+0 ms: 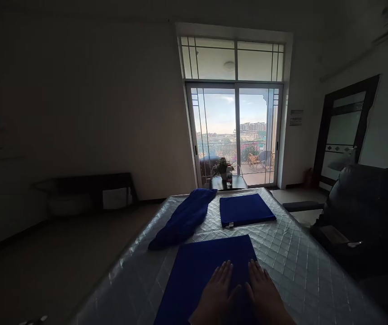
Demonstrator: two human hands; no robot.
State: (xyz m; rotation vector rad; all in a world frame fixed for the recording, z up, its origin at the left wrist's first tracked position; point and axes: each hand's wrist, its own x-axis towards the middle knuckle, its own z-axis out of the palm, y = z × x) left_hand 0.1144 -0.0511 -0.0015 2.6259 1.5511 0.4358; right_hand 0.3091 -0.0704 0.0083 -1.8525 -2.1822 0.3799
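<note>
A flat blue cloth (197,271) lies directly before me on the quilted silver cover (292,257). My left hand (218,286) rests palm down on this cloth, its fingers stretched forward. Beside it, my right hand (263,284) is also laid flat, near the cloth's right edge. Farther off is a neatly folded blue cloth (246,209) with a small white tag on its near edge. To its left, a crumpled blue cloth (187,216) lies in a long loose heap.
Past the far edge stands a small table (237,183) with a potted plant (222,167) and a bottle (229,176). A dark armchair (370,216) is on the right. Low dark furniture (88,194) stands along the left wall, and a sliding glass door (236,131) is behind.
</note>
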